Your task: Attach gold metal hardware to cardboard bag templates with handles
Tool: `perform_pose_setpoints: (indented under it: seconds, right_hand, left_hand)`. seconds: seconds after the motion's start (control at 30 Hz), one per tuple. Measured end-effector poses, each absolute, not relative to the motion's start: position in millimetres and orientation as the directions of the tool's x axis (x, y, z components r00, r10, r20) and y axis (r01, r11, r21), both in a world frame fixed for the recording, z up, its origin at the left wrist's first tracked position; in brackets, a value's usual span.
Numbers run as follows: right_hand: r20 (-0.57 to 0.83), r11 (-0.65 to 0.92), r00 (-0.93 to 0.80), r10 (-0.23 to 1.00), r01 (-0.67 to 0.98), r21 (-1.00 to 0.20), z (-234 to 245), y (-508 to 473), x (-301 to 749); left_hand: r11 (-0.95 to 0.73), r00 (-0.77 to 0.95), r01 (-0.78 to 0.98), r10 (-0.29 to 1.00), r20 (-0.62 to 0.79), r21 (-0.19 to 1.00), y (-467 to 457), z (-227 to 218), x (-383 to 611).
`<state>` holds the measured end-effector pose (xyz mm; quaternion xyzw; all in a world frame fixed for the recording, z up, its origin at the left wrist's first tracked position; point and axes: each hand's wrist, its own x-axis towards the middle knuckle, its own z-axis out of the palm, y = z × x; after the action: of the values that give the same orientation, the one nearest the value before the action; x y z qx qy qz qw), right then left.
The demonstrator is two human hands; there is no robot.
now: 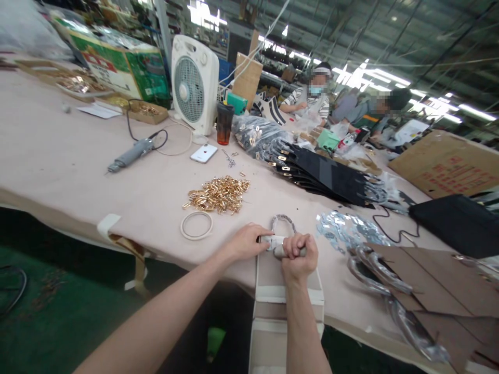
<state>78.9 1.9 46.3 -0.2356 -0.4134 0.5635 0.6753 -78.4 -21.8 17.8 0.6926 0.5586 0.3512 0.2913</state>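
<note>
A long pale bag panel (272,292) lies over the table's front edge and hangs down toward me. At its far end is a looped bag handle (284,217) in clear wrap. My left hand (246,241) holds the panel's top left edge between thumb and forefinger. My right hand (299,254) is closed in a fist around a light grey cylindrical tool (279,252), which lies across the panel's top; its exact kind is hidden by the fingers. Beyond my left hand are a pile of small gold metal fittings (220,195) and a roll of tape (196,225).
A grey electric screwdriver (132,155), phone (204,152), dark tumbler (225,123) and box fan (195,83) stand or lie at left. Silvery plates (346,228), black bag panels (327,171) and brown panels (440,291) occupy the right. Two people (312,101) work across the table.
</note>
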Motion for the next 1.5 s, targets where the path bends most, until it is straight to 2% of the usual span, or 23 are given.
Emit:
perform_pose_setpoints:
  seconds: [0.13, 0.23, 0.33, 0.47, 0.57, 0.77, 1.03, 1.23, 1.5]
  right_hand:
    - [0.294, 0.251, 0.016, 0.956, -0.565, -0.786, 43.8, 2.3, 80.1]
    - [0.282, 0.236, 0.012, 0.959, -0.584, -0.776, 42.6, 2.6, 81.4]
    - [0.271, 0.224, 0.010, 0.962, -0.593, -0.774, 41.5, 3.4, 82.4]
    - [0.260, 0.214, 0.009, 0.966, -0.597, -0.773, 40.8, 5.3, 82.9]
    - [0.252, 0.208, 0.007, 0.968, -0.590, -0.781, 41.5, 6.5, 82.9]
    - [0.228, 0.192, 0.019, 0.974, -0.607, -0.771, 42.7, 6.9, 81.9]
    - [0.229, 0.188, 0.012, 0.973, -0.611, -0.769, 41.8, 7.2, 82.2]
    - [0.233, 0.193, 0.009, 0.973, -0.592, -0.782, 43.0, 6.4, 81.7]
    - [0.246, 0.203, 0.007, 0.969, -0.586, -0.784, 42.1, 7.0, 81.9]
  left_hand:
    - [-0.136, 0.147, 0.490, 0.987, 0.073, 0.861, -15.1, 21.9, -83.4]
    - [-0.104, 0.223, 0.392, 0.975, 0.015, 0.914, -11.5, 24.2, -88.0]
    - [-0.136, 0.277, 0.347, 0.960, 0.037, 0.928, -11.0, 25.3, -90.8]
    - [-0.263, 0.304, 0.385, 0.941, 0.147, 0.885, -13.1, 24.9, -89.9]
    - [-0.287, 0.322, 0.403, 0.933, 0.159, 0.869, -12.7, 24.8, -88.9]
    - [-0.245, 0.364, 0.376, 0.926, 0.101, 0.894, -7.4, 26.6, -90.1]
    - [-0.214, 0.426, 0.433, 0.905, 0.010, 0.875, -1.6, 31.7, -94.5]
    - [-0.154, 0.477, 0.390, 0.877, -0.056, 0.908, 2.5, 32.0, -98.7]
    - [-0.308, 0.634, 0.395, 0.773, -0.014, 0.865, 16.0, 35.2, -108.5]
